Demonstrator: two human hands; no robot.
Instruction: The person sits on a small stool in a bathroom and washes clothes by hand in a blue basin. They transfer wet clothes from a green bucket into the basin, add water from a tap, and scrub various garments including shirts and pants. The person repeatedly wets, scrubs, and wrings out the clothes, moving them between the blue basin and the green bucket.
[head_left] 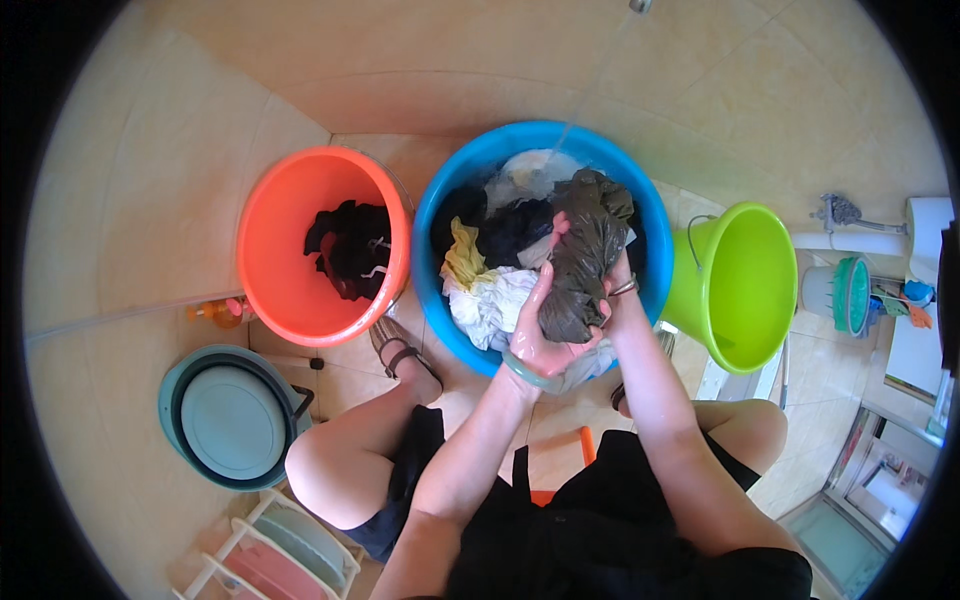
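Note:
A soaked dark olive-brown garment (590,255) is bunched between my two hands over the large blue basin (430,310). My left hand (545,340) cups its near end, with the thumb up along its side and the other fingers partly hidden. My right hand (618,290) grips it from the right, its fingers mostly behind the cloth. In the basin lie a white cloth (490,305), a yellow cloth (463,258), dark clothes (515,232) and a pale piece under running water (535,175). A bit of pink cloth (560,225) shows against the garment's left side.
An orange bucket (275,250) holding black clothes (350,250) stands left of the basin. To the right, a lime-green bucket (750,285) is tilted. A grey-green folding basin (230,425) and a white rack (240,545) are at lower left. Water falls from a spout (640,6) above.

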